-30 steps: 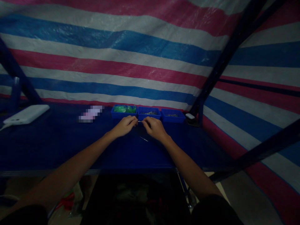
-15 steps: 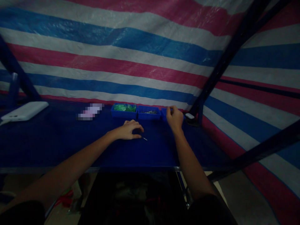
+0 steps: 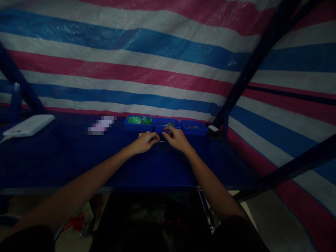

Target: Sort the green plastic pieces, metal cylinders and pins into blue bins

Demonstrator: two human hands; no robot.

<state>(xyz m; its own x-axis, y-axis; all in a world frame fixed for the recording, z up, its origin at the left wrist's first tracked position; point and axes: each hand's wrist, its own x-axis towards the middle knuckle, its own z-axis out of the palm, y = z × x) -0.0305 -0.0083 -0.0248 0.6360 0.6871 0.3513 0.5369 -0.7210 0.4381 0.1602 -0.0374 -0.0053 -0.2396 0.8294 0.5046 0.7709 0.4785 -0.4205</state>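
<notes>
My left hand [image 3: 146,142] pinches a thin, light metal piece [image 3: 161,141] between thumb and forefinger, its tip pointing right. Close by, my right hand [image 3: 176,138] has its fingers curled in toward the thumb; anything they hold is too small to make out. Both hands are over the blue table [image 3: 157,168], just in front of three blue bins. The left bin [image 3: 139,128] contains green plastic-looking pieces, the middle bin [image 3: 160,129] small metal parts, and the right bin [image 3: 194,132] a few slim metal parts.
A white power-bank-like box [image 3: 30,125] with a cable lies far left, beside a blurred-out pinkish item [image 3: 102,125]. A small white case [image 3: 213,128] sits right of the bins. Blue frame posts [image 3: 237,82] and a striped plastic sheet [image 3: 126,73] enclose the table.
My right hand has come from the right bin leftward and nearer, up to my left hand. My left hand has lifted slightly, and its metal piece now points level instead of down.
</notes>
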